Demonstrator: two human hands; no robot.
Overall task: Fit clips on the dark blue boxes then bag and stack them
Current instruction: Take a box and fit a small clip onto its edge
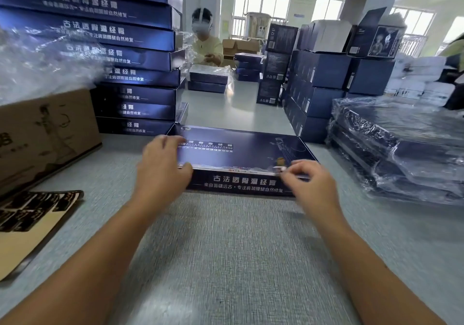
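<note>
Left hand [163,166]: fingers spread and curled over the near-left edge of the flat dark blue box [241,154], pressing on it.
Right hand [307,179]: fingertips pinched on a small pale clip [280,168] at the box's near-right top edge.
Box: lies flat on the grey table [226,249], between both hands, front face with white lettering toward us.
Beyond the left hand: tall stack of unbagged boxes [130,73].
Right of the right hand: bagged boxes [401,149] piled in clear plastic.
Left of the left hand: brown carton [45,134].
</note>
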